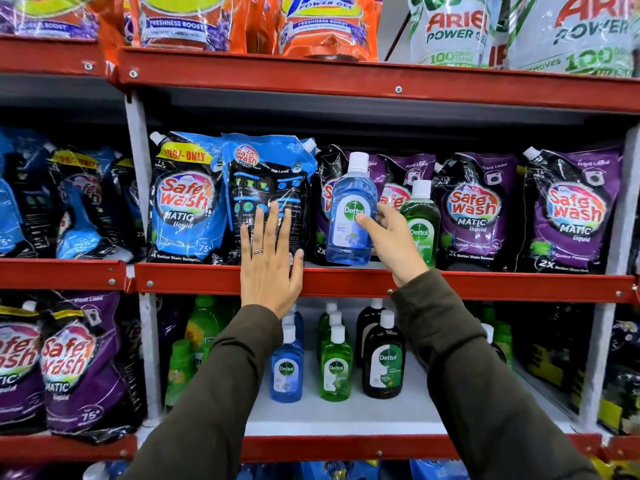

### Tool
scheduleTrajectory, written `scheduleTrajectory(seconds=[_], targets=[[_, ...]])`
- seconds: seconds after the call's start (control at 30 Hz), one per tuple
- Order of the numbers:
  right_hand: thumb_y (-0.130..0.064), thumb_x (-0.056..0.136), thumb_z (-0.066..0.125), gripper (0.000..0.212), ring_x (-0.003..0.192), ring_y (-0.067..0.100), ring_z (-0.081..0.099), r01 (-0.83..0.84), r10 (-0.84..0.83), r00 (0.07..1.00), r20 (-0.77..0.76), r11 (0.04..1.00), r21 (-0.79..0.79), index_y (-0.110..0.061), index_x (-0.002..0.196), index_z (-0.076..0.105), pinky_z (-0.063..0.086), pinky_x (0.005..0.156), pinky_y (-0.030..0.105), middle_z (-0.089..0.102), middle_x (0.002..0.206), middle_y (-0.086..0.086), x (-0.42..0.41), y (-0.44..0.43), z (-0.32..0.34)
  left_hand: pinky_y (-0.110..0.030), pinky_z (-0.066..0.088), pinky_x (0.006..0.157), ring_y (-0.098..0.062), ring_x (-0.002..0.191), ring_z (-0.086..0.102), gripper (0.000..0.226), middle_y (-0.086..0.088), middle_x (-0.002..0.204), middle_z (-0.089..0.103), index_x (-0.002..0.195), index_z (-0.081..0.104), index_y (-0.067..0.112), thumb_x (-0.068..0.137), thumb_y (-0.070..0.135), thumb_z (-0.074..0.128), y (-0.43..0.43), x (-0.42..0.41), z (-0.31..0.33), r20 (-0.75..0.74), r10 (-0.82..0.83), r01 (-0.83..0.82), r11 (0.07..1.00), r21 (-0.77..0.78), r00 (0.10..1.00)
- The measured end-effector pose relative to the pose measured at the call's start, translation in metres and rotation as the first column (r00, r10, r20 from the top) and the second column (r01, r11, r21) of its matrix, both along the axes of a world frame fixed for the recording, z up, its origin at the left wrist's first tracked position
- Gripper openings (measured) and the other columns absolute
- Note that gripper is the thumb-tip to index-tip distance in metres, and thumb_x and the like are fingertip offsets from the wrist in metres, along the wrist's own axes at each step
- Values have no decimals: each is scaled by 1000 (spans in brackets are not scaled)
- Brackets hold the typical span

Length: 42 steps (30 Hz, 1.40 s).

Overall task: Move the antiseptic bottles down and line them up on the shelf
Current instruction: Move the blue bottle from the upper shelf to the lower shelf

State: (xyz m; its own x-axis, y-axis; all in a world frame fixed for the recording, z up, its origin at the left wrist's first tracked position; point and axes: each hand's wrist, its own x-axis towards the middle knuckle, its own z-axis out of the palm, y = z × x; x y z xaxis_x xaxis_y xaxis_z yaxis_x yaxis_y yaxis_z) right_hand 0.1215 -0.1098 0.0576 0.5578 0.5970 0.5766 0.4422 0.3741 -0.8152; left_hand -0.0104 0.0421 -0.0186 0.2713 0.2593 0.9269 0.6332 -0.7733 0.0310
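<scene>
My right hand grips a blue Dettol bottle, tilted, at the front of the middle shelf. A green Dettol bottle stands upright just right of it, partly behind my hand. My left hand is flat and open against a blue Safewash pouch, its palm over the shelf's red edge. On the lower white shelf stand rows of Dettol bottles: blue, green and dark brown, each with more behind.
Purple Safewash pouches fill the middle shelf behind the bottles. Orange and white detergent pouches sit on the top shelf. Green bottles stand left on the lower shelf, dark packs on the right. A grey upright post divides the bays.
</scene>
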Motion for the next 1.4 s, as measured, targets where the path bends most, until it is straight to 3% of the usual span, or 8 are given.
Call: scheduleTrajectory(seconds=[0.13,0.4,0.67,0.83,0.97,1.1,1.23,1.4], targets=[[-18,98,56,44,127,25,58,-17,17,1000,-10,1000,16,-8,140,45,48,107,51,58,138,11,-8,-5,-15,-46,-5,129,-22,159,-3,65,-3,172,5,161,13,17,102,34,36,-10,-13,-20,46,-131,132,991,-13,990],[-14,96,60,44,132,32,53,-45,44,997,-63,999,-13,-6,137,49,42,111,55,58,139,16,-24,-1,-81,-46,-7,128,-24,159,4,61,-3,170,19,158,25,18,99,26,39,-19,-32,-94,66,-181,182,983,-15,981],[-10,96,59,33,123,26,60,-105,94,989,-115,990,-89,-12,128,52,50,104,48,64,126,7,-40,4,-163,-42,-7,128,-21,159,6,60,-1,169,22,157,25,18,99,24,39,-11,-45,-170,47,-218,223,959,-177,975],[-7,96,58,38,128,29,55,-113,93,987,-134,983,-148,-4,132,49,44,109,53,58,135,16,-42,19,-219,-42,-6,129,-20,159,6,61,0,169,21,158,22,17,100,27,39,-1,-51,-223,-7,-194,182,929,-323,981],[-4,95,58,44,128,39,53,-94,61,986,-158,973,-213,0,137,44,41,110,56,52,142,20,-42,40,-257,-42,-3,128,-27,157,16,62,-9,166,28,156,29,9,100,34,31,4,-56,-260,-132,-109,39,894,-446,985],[0,95,57,43,127,34,56,-99,57,985,-165,961,-259,1,136,43,47,108,48,54,140,19,-43,63,-279,-49,8,123,-33,153,28,65,-15,159,41,149,44,4,98,38,25,7,-55,-279,-279,-68,-85,863,-499,958],[0,96,55,47,118,19,57,-121,64,976,-207,954,-276,-1,140,38,53,89,13,54,134,9,-43,81,-290,-51,9,123,-34,153,26,62,-14,160,39,148,46,6,98,37,27,12,-54,-284,-321,-52,-111,876,-469,946],[-4,95,58,42,117,16,58,-145,90,979,-184,939,-311,-8,135,42,51,94,24,57,129,6,-41,96,-299,-51,10,124,-32,155,20,61,-11,166,28,154,38,10,99,37,31,15,-54,-288,-299,-58,-91,882,-463,953]])
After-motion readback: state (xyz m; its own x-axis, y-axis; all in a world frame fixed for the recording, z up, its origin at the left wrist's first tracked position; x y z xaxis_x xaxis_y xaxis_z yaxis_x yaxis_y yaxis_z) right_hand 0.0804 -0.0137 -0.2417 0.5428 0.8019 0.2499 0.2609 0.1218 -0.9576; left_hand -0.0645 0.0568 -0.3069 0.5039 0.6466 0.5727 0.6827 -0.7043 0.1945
